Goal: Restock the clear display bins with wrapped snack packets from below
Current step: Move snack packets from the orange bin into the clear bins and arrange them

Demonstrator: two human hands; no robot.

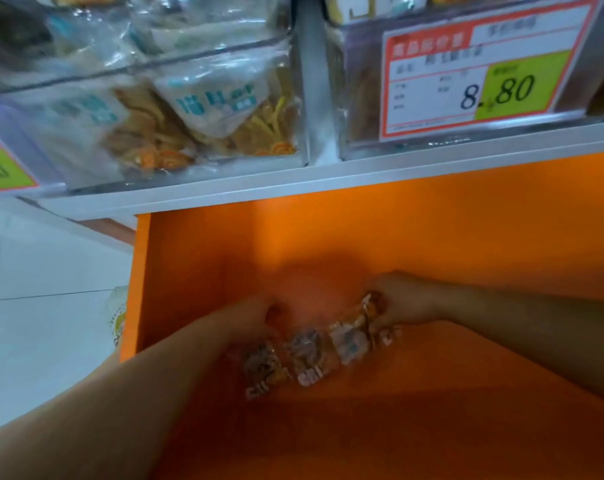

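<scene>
Low in front of the orange cabinet front (362, 230), both my hands hold a row of wrapped snack packets (311, 355) in clear film with brown contents. My left hand (255, 317) grips the left end of the row, its fingers curled over the packets. My right hand (397, 303) pinches the right end, fingers curled round a packet. Above, on the white shelf edge (224, 188), stands a clear display bin (176, 109) holding bagged snacks with blue print. A second clear bin (356, 98) stands to its right. The picture is blurred.
A red and green price card (480, 71) reading 8.80 hangs on the right bin's front. Another price card (2, 168) shows at the far left. Pale floor tiles (44, 271) lie left of the cabinet, with a light bag (117, 317) at its edge.
</scene>
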